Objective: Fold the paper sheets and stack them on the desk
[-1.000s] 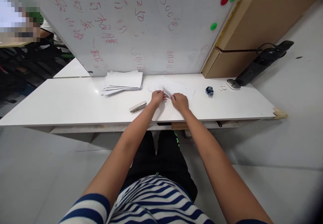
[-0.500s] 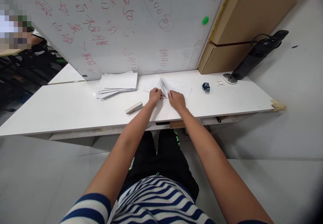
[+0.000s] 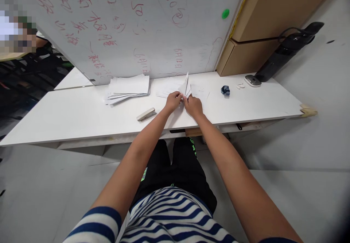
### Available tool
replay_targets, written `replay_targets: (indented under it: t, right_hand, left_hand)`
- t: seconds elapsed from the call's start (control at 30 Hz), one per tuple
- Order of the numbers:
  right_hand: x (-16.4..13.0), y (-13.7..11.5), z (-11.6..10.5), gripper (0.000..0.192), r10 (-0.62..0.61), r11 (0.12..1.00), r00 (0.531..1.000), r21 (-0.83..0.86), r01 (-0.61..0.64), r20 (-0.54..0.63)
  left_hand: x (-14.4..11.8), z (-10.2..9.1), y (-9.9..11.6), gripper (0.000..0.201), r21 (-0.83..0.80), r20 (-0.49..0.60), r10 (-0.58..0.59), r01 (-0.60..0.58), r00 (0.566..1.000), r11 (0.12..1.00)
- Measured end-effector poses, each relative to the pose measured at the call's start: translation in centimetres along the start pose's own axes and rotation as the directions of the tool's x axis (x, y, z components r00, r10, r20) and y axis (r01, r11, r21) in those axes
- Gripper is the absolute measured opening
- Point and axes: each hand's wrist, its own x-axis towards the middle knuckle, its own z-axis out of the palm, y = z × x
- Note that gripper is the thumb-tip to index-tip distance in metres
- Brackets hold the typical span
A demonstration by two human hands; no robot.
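White folded paper [image 3: 185, 85] points up, away; left hand [image 3: 173, 102] and right hand [image 3: 193, 106] each grip it.

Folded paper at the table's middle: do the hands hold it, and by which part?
Yes. Left hand and right hand pinch the folded paper at its near, lower end.

Thin white matt paper [image 3: 185, 85] is seen at centre frame, over a smooth, faintly glossy white tabletop [image 3: 82, 115]. A metallic-looking stapler [image 3: 146, 114] is shown lower left; brown matt cardboard boxes [image 3: 273, 13] upper right.
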Motion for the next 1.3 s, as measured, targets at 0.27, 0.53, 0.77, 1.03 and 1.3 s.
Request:
replay_targets:
  t: [0.27,0.53,0.77,1.03,1.3]
  right_hand:
    - [0.0,-0.1,-0.2,0.05,0.0,1.0,1.0,0.032,0.0,0.002]
    - [0.1,0.0,-0.2,0.054,0.041,0.998,0.999,0.038,-0.041,0.0]
    - [0.0,0.1,0.3,0.058,0.056,0.998,0.998,0.02,-0.056,-0.033]
    - [-2.2,0.0,-1.7,0.063,0.019,0.997,0.986,0.082,-0.005,-0.168]
    - [-16.4,-5.8,-4.3,0.054,-0.451,0.886,0.89,0.15,0.439,0.059]
  left_hand:
    - [0.4,0.0,-0.8,0.019,0.088,-0.004,0.044,-0.043,0.999,0.995]
    - [0.1,0.0,-0.9,0.019,0.156,-0.009,0.068,-0.066,0.998,0.986]
    - [-0.6,-0.3,-0.7,0.02,0.165,-0.017,0.052,-0.049,0.998,0.985]
    - [-5.8,-1.2,2.4,0.048,-0.063,-0.464,-0.132,0.116,0.876,0.991]
    - [-19.2,-4.3,2.6,0.041,-0.643,0.123,-0.275,0.288,0.954,0.71]
